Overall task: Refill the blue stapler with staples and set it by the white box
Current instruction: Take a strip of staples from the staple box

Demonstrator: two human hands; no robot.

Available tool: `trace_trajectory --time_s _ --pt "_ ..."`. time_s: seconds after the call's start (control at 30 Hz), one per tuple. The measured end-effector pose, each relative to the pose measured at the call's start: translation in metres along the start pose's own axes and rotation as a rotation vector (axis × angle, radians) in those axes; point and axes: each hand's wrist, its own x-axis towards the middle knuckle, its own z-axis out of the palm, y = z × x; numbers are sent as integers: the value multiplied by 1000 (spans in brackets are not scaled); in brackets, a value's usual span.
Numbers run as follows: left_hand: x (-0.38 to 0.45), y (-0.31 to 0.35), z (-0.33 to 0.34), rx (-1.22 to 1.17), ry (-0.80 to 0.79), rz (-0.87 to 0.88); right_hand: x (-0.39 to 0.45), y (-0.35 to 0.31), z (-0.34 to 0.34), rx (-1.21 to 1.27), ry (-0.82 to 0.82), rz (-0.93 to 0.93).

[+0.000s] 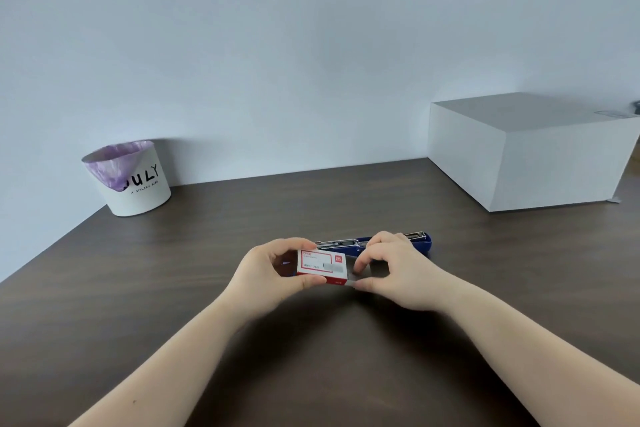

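A small red and white staple box is held above the dark wooden table by my left hand, thumb below and fingers on top. My right hand pinches the grey inner tray that sticks out a little at the box's right end. Just behind the hands lies the blue stapler, flipped open with its metal staple channel showing; my hands hide its middle part. The large white box stands at the back right against the wall.
A white paper bin with a purple liner and black lettering stands at the back left by the wall. The table's left edge runs diagonally from there toward me. A dark object shows at the far right edge behind the white box.
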Motion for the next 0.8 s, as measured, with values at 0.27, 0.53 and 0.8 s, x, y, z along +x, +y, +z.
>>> trace_trajectory --time_s 0.27,0.53,0.8 --pt "3 -4 -1 10 -15 1 5 -1 -1 17 -58 62" --pt "6 -6 -3 28 -42 -1 7 -2 -5 -82 -101 18" --pt "8 -10 -3 18 -32 3 11 -2 3 -285 -24 -133"
